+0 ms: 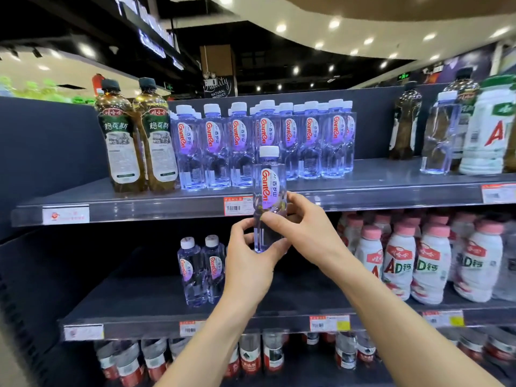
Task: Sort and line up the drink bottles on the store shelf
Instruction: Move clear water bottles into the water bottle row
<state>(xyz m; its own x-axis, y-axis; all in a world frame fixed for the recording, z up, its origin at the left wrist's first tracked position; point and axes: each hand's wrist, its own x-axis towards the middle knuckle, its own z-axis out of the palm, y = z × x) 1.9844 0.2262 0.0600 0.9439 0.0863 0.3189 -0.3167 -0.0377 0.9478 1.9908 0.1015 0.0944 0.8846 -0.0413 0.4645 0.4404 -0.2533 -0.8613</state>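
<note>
Sorting looks partway done: water bottles (pixel 262 141) crowd the top shelf (pixel 139 202), left hand (pixel 248 258) and right hand (pixel 304 230) grip one loose bottle (pixel 269 185), two strays (pixel 202 269) wait below.

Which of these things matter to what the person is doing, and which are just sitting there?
In the job: held Ganten water bottle, gripped by left hand and right hand; Ganten row on the upper shelf; two Ganten bottles below.
Just there: brown drink bottles; pink-capped AD milk drinks; price tags.

Both hands, left (pixel 248 263) and right (pixel 303 230), held one upright Ganten water bottle (pixel 269 191) before the top shelf (pixel 139 201).
</note>
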